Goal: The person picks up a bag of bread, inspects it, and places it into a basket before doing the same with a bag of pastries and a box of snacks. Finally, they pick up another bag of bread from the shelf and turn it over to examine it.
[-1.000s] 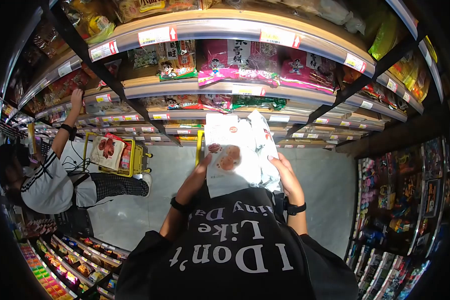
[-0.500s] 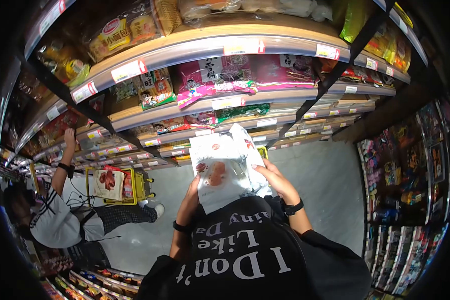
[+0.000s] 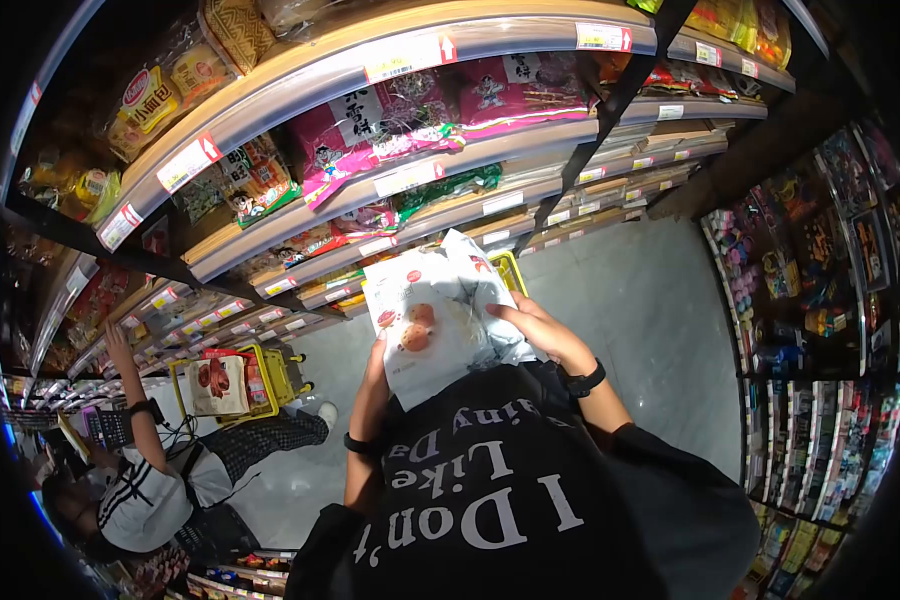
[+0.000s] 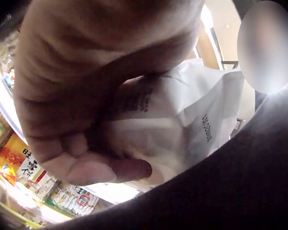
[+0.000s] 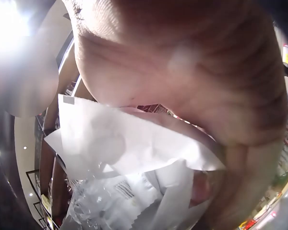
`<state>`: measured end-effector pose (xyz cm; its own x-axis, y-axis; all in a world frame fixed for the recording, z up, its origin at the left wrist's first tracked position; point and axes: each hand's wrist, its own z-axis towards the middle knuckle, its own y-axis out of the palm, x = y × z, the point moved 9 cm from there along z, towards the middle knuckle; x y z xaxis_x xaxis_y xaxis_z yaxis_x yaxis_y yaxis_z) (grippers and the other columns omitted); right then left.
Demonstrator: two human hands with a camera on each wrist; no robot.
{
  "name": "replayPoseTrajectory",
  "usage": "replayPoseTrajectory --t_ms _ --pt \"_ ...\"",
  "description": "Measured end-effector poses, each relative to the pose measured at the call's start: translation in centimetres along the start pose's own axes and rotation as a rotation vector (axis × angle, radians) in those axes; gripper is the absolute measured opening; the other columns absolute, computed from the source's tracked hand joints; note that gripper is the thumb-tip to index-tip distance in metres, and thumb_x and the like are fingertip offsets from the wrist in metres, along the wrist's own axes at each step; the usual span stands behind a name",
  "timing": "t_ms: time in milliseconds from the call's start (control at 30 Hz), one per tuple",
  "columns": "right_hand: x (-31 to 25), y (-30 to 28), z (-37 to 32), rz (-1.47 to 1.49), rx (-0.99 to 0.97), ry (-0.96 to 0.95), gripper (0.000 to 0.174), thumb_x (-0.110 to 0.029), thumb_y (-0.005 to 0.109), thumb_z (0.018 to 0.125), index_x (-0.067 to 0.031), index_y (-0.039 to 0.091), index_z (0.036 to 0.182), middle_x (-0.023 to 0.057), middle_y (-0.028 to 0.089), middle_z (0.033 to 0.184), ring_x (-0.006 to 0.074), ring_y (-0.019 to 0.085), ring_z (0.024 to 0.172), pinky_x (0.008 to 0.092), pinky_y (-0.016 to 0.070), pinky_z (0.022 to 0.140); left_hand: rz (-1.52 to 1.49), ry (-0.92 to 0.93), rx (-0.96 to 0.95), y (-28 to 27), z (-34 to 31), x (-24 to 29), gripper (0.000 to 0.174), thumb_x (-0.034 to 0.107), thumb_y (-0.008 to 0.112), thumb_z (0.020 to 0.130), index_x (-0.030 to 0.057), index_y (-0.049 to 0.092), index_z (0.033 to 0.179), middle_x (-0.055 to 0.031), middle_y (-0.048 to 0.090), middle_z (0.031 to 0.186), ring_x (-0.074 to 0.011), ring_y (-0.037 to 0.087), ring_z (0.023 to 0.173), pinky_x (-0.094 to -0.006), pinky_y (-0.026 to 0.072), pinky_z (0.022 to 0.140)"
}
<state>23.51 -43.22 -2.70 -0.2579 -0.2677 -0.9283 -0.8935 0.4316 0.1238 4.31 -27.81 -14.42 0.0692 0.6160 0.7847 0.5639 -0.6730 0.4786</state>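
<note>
A white snack bag (image 3: 390,290), printed with round brown pastries, is held up before the chest in the head view. My left hand (image 3: 372,385) grips its left edge; in the left wrist view the fingers (image 4: 93,172) curl round the bag's white wrapping (image 4: 182,124). My right hand (image 3: 550,335) holds the right side, its thumb lying over the front. Seen from the right wrist, the palm and fingers wrap a white flap (image 5: 120,139), with crinkled clear film and small white packets (image 5: 134,191) beside it. The fingers behind the bag are hidden in the head view.
Shelves of packaged snacks stand ahead, with pink bags (image 3: 390,120) on one level. A yellow cart frame (image 3: 510,272) shows behind the bag. At left, another person (image 3: 150,500) reaches to a shelf beside a yellow cart (image 3: 265,385). More shelving (image 3: 800,260) stands on the right.
The head view has turned, so the shelves appear shifted left and more tilted. Both hands keep holding the white snack bag, which sits slightly further left in the view.
</note>
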Motion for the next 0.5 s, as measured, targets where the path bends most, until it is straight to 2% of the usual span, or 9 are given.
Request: replayPoseTrajectory --t_ms 67,200,500 --pt "0.3 -0.3 0.1 0.005 0.012 -0.024 0.059 -0.032 0.062 0.098 0.0030 0.048 0.144 0.0108 0.061 0.134 0.0186 0.055 0.122 0.0316 0.0419 0.106 0.000 0.003 0.002 -0.4 0.2 -0.3 0.066 0.050 0.032 0.107 -0.0015 0.050 0.143 -0.0156 0.062 0.133 -0.0242 0.062 0.117 -0.0357 0.0495 0.101" --pt "2.6 -1.0 -0.1 0.147 0.023 0.097 0.060 -0.030 0.061 0.099 0.0060 0.046 0.145 0.0106 0.060 0.135 0.0174 0.056 0.121 0.0284 0.0428 0.104 0.031 0.005 0.010 -0.8 -0.4 0.3 0.066 0.050 0.033 0.107 -0.0016 0.050 0.143 -0.0154 0.061 0.133 -0.0243 0.061 0.118 -0.0357 0.0487 0.102" --pt "0.4 -0.8 -0.3 0.148 0.069 0.053 0.058 -0.030 0.063 0.099 0.0048 0.049 0.142 0.0097 0.062 0.130 0.0157 0.057 0.116 0.0284 0.0443 0.101 0.160 0.012 0.033 1.9 -2.1 4.5 0.065 0.048 0.040 0.105 -0.0025 0.048 0.145 -0.0140 0.060 0.134 -0.0226 0.057 0.122 -0.0337 0.0436 0.104"
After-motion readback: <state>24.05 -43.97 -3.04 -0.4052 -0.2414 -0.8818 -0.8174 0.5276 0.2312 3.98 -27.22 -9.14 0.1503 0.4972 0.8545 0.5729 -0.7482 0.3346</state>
